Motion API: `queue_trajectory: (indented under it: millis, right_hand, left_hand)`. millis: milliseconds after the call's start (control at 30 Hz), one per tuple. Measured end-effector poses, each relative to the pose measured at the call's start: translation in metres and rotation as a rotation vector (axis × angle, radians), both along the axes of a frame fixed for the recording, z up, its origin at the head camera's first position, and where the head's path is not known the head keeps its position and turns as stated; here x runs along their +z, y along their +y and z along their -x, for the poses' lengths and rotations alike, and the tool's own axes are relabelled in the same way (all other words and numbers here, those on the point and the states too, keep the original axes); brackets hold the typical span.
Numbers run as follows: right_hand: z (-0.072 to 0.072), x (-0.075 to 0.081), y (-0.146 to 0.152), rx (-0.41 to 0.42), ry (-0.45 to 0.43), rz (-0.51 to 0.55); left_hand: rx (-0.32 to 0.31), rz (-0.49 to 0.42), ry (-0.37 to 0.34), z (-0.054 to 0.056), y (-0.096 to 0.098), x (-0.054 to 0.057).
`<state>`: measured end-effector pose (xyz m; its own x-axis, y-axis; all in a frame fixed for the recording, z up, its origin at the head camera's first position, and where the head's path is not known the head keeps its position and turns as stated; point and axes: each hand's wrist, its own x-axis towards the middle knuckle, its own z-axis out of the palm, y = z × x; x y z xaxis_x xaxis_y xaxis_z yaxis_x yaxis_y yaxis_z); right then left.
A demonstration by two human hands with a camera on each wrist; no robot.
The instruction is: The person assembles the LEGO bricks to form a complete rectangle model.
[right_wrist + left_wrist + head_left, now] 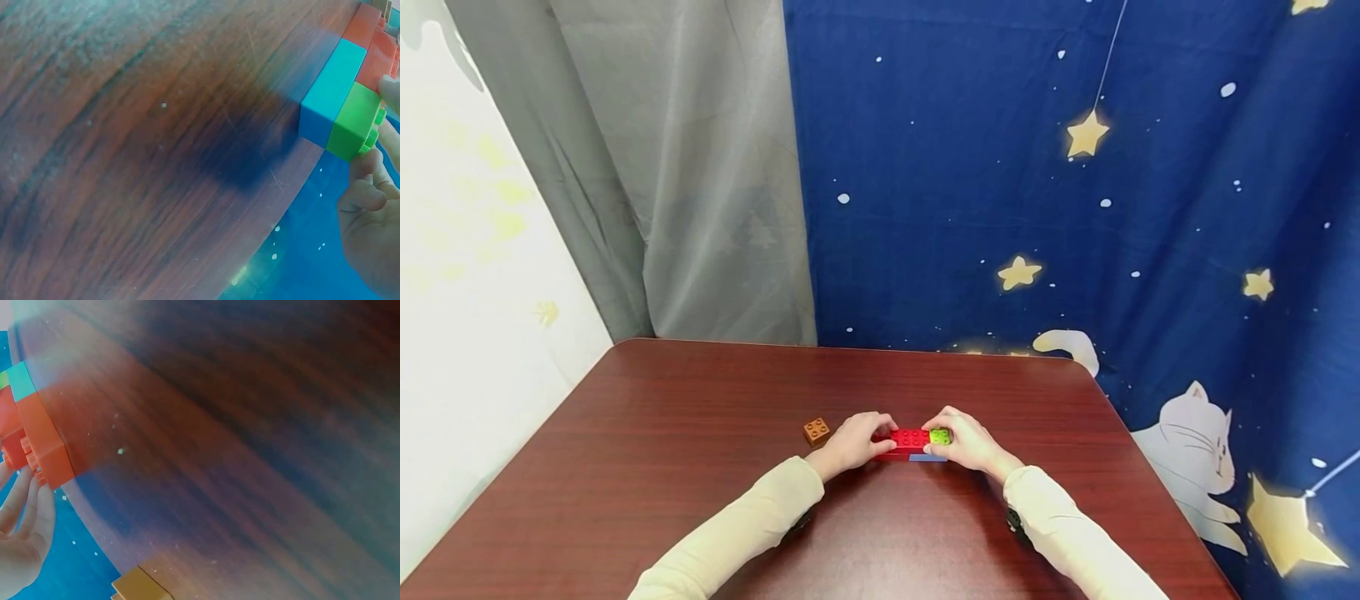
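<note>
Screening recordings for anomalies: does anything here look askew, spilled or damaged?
Nothing stands out. The green brick sits squarely on the blue brick, in line with the upper red brick; no spill or damage shows. The brown brick lies apart to the left, studs up, with nothing visibly wrong.

Homelike room, by look: blue star-and-cat curtain (940, 200), grey drape (722, 167), wood-grain table (647, 450)

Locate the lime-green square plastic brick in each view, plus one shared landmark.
Head: the lime-green square plastic brick is slightly right of centre, lower half.
Left wrist: only a sliver of the brick, left edge, upper part.
Right wrist: the brick is far right, just above mid-height.
Shared landmark: the blue rectangular plastic brick beneath it.
</note>
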<state>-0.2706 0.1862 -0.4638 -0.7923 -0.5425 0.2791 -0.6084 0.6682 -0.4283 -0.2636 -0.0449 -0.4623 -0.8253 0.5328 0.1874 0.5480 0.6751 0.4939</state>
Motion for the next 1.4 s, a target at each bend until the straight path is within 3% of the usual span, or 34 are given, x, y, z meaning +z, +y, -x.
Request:
queue_trajectory:
  millis: [233, 500, 700, 1033, 1167, 1400]
  right_hand:
    - [0.000, 0.000, 0.000, 0.001, -0.009, 0.003]
    - [-0.001, 0.001, 0.000, 0.001, -0.001, -0.006]
    - [0.000, 0.000, 0.000, -0.016, -0.020, -0.009]
    - [0.001, -0.001, 0.000, 0.012, 0.019, 0.009]
    - [-0.001, 0.000, 0.000, 0.011, 0.008, 0.006]
    - [-0.002, 0.000, 0.000, 0.006, -0.003, 0.015]
  left_hand:
    - [-0.020, 0.050, 0.041, -0.005, -0.005, -0.002]
    - [-0.020, 0.011, 0.034, -0.010, -0.014, -0.004]
    - [-0.053, 0.001, 0.058, -0.013, -0.023, -0.002]
    - [-0.097, 0.007, 0.064, -0.017, -0.035, 0.000]
    - [-0.093, -0.020, 0.059, -0.017, -0.040, 0.000]
    - [-0.047, -0.083, 0.115, -0.009, -0.054, -0.002]
